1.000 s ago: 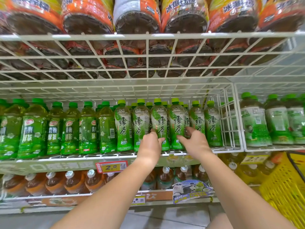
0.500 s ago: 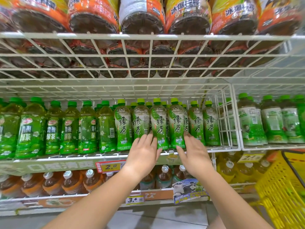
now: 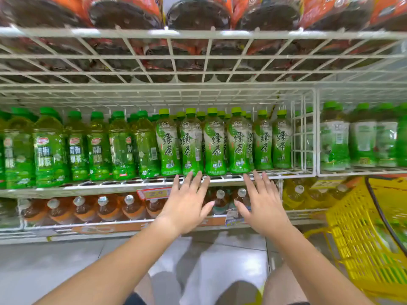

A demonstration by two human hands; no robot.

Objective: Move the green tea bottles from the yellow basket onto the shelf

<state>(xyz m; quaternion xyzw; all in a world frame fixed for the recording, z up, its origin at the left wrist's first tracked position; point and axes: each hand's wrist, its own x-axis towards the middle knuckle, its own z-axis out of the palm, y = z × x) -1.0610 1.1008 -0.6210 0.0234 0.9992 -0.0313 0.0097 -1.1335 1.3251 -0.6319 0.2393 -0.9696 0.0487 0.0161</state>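
A row of green tea bottles [image 3: 214, 144] with light green caps stands upright on the white wire shelf [image 3: 229, 178]. My left hand [image 3: 187, 203] is spread flat just below the shelf's front edge, holding nothing. My right hand [image 3: 262, 203] is beside it, fingers straight, also empty and clear of the bottles. The yellow basket [image 3: 361, 234] sits at the lower right; blurred green shapes show through its mesh.
Darker green bottles [image 3: 99, 148] fill the shelf to the left, and white-labelled green ones [image 3: 334, 142] stand past a wire divider [image 3: 304, 137] on the right. Large orange-labelled bottles [image 3: 198, 16] lie overhead. Brown tea bottles [image 3: 105, 208] line the lower shelf. Grey floor below.
Both hands have let go of the green tea bottles and drawn back and down from the shelf, fingers spreading. The view has tilted downward.
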